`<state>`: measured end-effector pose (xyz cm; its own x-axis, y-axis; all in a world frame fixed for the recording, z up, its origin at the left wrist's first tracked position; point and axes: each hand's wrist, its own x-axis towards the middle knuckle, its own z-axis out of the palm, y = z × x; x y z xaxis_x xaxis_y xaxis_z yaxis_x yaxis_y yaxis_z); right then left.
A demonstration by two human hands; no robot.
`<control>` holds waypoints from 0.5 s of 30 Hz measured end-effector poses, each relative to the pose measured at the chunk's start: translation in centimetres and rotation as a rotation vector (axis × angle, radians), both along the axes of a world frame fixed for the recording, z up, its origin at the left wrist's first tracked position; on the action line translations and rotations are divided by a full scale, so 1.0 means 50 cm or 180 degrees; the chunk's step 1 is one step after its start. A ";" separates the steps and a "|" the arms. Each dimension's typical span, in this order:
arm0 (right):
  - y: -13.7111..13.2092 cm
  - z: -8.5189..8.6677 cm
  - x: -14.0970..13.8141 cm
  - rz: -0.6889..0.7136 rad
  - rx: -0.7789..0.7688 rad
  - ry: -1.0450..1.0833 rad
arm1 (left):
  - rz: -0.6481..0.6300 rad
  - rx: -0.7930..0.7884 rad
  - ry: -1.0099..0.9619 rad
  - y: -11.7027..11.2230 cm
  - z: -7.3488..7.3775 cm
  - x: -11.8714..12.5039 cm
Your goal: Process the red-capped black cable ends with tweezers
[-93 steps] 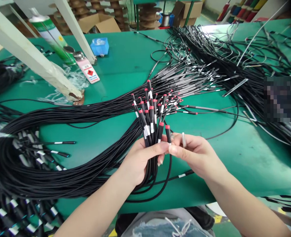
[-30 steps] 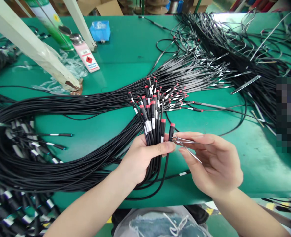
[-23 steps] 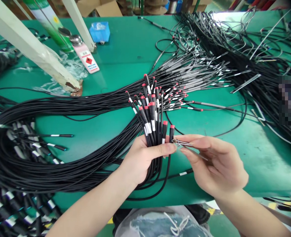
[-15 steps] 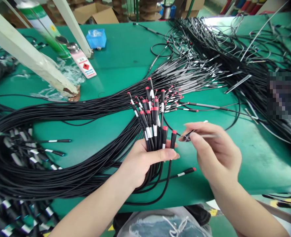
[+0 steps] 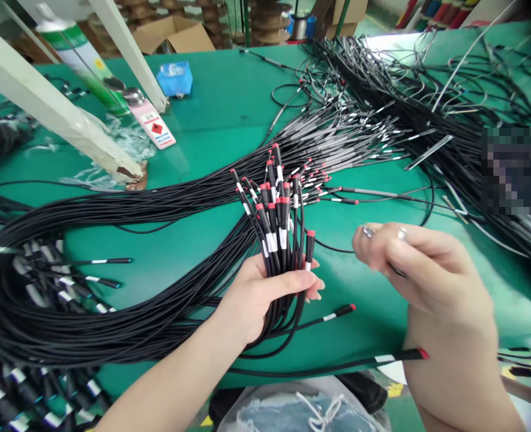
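My left hand (image 5: pixel 258 295) is closed round a bundle of black cables with red-capped ends and white label bands (image 5: pixel 276 207), held upright over the green table (image 5: pixel 220 126). My right hand (image 5: pixel 427 276), blurred by motion, is to the right of the bundle and apart from it. Its fingers pinch thin metal tweezers (image 5: pixel 368 231), whose shiny tips show at the fingertips. One loose red-tipped cable (image 5: pixel 345 309) lies on the table below my left hand. Another red-tipped cable (image 5: pixel 420 354) runs along the front edge under my right wrist.
Thick coils of black cable (image 5: pixel 44 306) fill the left side, and a tangled cable pile (image 5: pixel 427 90) fills the back right. A white frame leg (image 5: pixel 62 111), a green spray can (image 5: pixel 85 60), a small labelled bottle (image 5: pixel 152 123) and a blue box (image 5: pixel 175 78) stand at the back left.
My right hand has drawn away from the bundle to the right with the tweezers. One red-tipped cable now lies along the table's front edge. My left hand keeps its grip.
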<state>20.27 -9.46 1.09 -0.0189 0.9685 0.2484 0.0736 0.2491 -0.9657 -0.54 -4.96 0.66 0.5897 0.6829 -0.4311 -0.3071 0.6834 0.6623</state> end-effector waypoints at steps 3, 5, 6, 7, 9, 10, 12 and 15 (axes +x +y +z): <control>0.008 -0.013 -0.023 -0.0517 -0.0385 -0.0273 | -0.0049 0.0034 0.0122 -0.002 0.001 -0.001; 0.013 -0.019 -0.040 -0.0459 -0.0487 -0.0214 | -0.0134 0.0054 0.0184 -0.004 0.000 -0.001; 0.015 -0.021 -0.048 -0.0416 -0.0503 -0.0129 | -0.0175 0.0061 0.0204 -0.005 -0.001 -0.001; 0.017 -0.022 -0.055 -0.0355 -0.0526 -0.0023 | -0.0203 0.0066 0.0223 -0.006 -0.001 -0.001; 0.021 -0.024 -0.066 -0.0233 -0.0587 0.0219 | -0.0212 0.0076 0.0251 -0.007 -0.002 0.000; 0.022 -0.025 -0.070 -0.0185 -0.0611 0.0334 | -0.0201 0.0080 0.0252 -0.008 -0.003 0.000; 0.023 -0.026 -0.077 -0.0141 -0.0652 0.0506 | -0.0184 0.0085 0.0220 -0.008 -0.003 0.000; 0.023 -0.028 -0.083 -0.0056 -0.0641 0.0716 | -0.0197 0.0110 0.0127 -0.008 -0.003 0.000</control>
